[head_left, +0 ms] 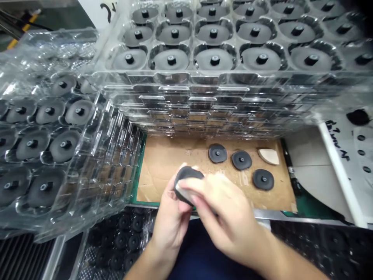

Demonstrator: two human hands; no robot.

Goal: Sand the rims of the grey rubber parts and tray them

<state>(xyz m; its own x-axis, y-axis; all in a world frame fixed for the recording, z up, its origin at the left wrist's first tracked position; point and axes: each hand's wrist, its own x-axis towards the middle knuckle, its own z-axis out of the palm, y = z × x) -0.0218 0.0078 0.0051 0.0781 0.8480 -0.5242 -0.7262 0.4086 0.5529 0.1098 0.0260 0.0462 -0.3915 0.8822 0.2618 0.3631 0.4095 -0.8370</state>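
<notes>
My left hand [171, 217] holds a dark grey round disc [186, 179] upright above the front edge of a brown cardboard sheet [163, 163]. My right hand [221, 210] lies across the disc's lower face, its fingers pressed on it; the motion is blurred. Three more grey discs with a small centre hub lie flat on the cardboard: one [217, 153], a second [241, 160] and a third [263, 179]. A small white wedge-shaped piece [269, 156] lies beside them.
A tall stack of clear plastic trays [204, 105] filled with grey discs stands behind the cardboard. Another stack of clear trays [96, 155] with discs leans at the left. Black trays with small round parts [122, 233] sit low in front. A white panel [338, 163] is at the right.
</notes>
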